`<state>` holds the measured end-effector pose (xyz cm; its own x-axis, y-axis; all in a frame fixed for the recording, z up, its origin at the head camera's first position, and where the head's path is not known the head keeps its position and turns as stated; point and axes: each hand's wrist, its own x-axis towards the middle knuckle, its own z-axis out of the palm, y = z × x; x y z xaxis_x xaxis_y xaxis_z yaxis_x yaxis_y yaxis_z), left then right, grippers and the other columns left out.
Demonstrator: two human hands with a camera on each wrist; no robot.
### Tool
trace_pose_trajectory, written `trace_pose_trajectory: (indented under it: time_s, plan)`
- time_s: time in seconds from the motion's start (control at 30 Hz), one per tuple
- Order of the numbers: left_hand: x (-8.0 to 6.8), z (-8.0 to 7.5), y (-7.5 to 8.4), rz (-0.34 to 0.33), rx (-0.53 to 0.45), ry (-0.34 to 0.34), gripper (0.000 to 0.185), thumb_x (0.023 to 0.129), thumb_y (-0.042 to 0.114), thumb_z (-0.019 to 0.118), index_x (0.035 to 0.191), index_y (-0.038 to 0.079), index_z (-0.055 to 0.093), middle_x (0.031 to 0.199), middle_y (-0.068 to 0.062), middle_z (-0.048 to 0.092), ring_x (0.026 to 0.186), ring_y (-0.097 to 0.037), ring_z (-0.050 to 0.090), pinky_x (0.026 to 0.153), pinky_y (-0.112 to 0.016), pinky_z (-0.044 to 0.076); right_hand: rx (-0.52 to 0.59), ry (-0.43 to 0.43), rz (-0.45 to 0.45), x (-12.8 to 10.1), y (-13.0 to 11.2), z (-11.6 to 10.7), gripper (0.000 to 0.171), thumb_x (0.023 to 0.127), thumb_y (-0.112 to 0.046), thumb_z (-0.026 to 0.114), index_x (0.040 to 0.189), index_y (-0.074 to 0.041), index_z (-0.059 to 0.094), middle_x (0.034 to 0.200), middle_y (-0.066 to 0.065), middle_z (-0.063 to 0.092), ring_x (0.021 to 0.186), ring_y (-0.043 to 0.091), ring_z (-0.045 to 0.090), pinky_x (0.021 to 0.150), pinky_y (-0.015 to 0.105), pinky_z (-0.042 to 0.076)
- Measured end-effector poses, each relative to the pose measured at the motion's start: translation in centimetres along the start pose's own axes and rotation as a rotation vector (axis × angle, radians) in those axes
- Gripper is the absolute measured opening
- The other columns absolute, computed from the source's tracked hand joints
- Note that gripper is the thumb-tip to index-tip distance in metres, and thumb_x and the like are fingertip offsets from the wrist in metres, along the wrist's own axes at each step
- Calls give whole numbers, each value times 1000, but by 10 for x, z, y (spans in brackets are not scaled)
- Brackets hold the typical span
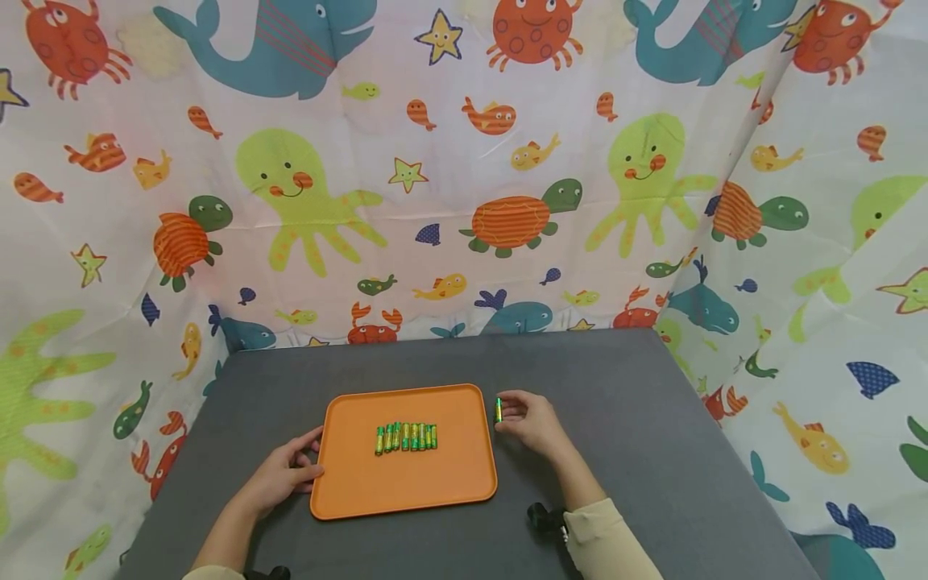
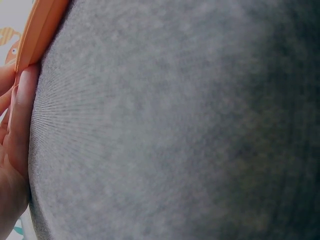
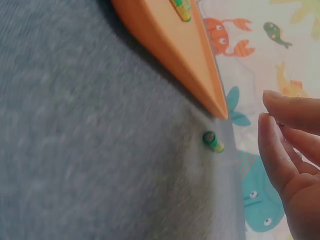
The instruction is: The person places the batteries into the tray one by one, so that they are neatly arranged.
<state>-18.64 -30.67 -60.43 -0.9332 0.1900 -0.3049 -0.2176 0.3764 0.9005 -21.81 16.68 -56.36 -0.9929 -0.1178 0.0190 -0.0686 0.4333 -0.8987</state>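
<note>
An orange tray (image 1: 406, 495) lies on the grey table with several green-and-yellow batteries (image 1: 406, 437) in a row across its middle. My left hand (image 1: 279, 471) holds the tray's left edge; in the left wrist view, fingers (image 2: 27, 95) meet the tray's rim (image 2: 37, 30). Just right of the tray is a single battery (image 1: 499, 409) of the same colours. In the right wrist view, this battery (image 3: 213, 142) is on the table near the tray's corner. My right hand (image 1: 535, 423) is beside it, fingers loosely bent and apart from it, with nothing seen held.
Grey cloth (image 1: 652, 451) covers the table. A white curtain (image 1: 435, 290) printed with sea animals hangs behind the table and along its sides. Dark wrist devices (image 1: 545, 519) sit by the cuffs.
</note>
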Motion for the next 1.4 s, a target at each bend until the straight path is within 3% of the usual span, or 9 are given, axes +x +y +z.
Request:
trace_pose_trajectory:
  time_s: [0.63,0.93,1.23,1.4]
  plan:
    - [-3,1,1,-19,-8,5,79,90,12,76,157,13,36,125,-13,47,85,-21,58,69,-35,60,-18,-95,4,7,-33,35,48,85,-6,80,130,-5,66,111,8,69,99,21,68,83,35,59]
    - [-2,0,-1,-13,-23,-18,79,90,15,76,158,13,34,126,-14,47,87,-21,58,71,-35,60,36,-139,60,12,-36,54,49,84,-7,81,131,-5,65,109,7,70,100,23,67,80,36,59]
    - [-2,1,4,-33,-8,2,78,91,14,76,158,14,36,124,-14,48,88,-23,57,71,-36,60,-76,-150,16,13,-31,74,45,81,-4,83,124,0,68,107,9,70,94,22,68,80,36,58]
    - [-2,1,6,-33,-2,8,77,91,13,75,157,15,36,124,-13,49,88,-22,58,71,-35,60,-112,-166,33,12,-28,82,48,79,-2,84,123,1,68,106,11,70,92,21,67,80,37,58]
